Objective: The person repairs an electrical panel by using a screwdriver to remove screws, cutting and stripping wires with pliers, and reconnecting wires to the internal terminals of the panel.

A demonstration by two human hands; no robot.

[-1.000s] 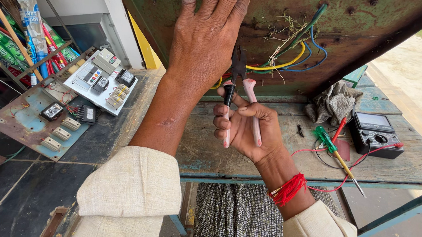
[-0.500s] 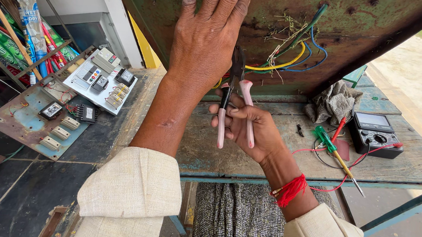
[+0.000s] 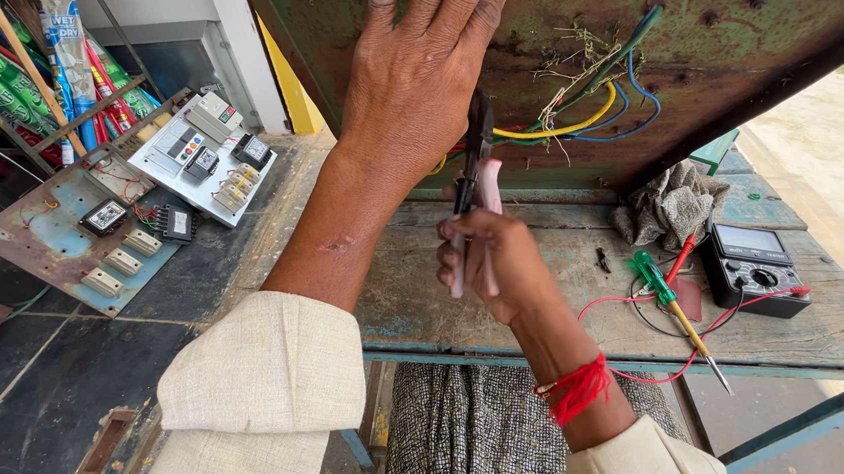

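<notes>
Head view: pliers (image 3: pixel 474 176) with pale pink handles stand nearly upright, dark jaws up near the bundle of yellow, blue and green wires (image 3: pixel 593 105) hanging from a rusty green metal panel (image 3: pixel 715 80). The right hand (image 3: pixel 495 263) is curled closed around the handles. The left hand (image 3: pixel 415 76) lies flat, fingers spread open, pressed against the panel and gripping nothing. On the worn wooden bench (image 3: pixel 836 330) to the right lie a green-handled screwdriver (image 3: pixel 673 305), a black multimeter (image 3: pixel 753 268) with red leads and a grey rag (image 3: pixel 670 208).
</notes>
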